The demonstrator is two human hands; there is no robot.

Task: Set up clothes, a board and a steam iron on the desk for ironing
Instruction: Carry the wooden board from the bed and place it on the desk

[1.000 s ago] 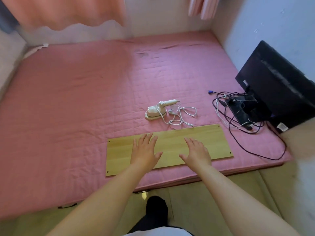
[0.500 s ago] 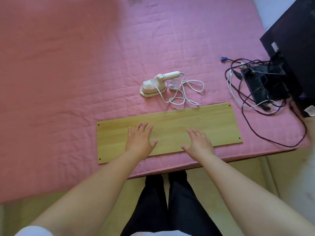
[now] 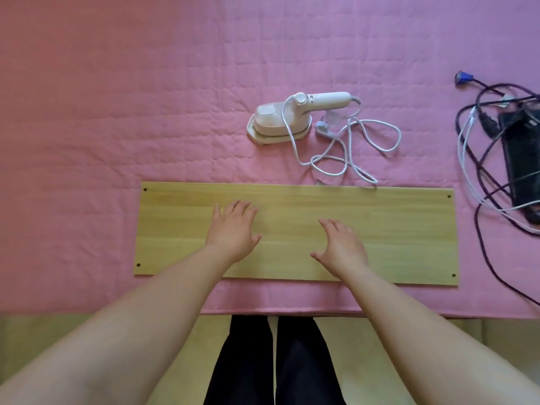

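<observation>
Light wood board point(image 3: 380, 229), one, long, with four corner holes, lies mid-frame on pink quilt point(image 3: 117, 112). We see our left hand point(image 3: 232, 229) and right hand point(image 3: 342, 247) over it, fingers straight, spread. One white steam iron point(image 3: 280, 121) sits above, cord point(image 3: 350, 147) tangled.
</observation>
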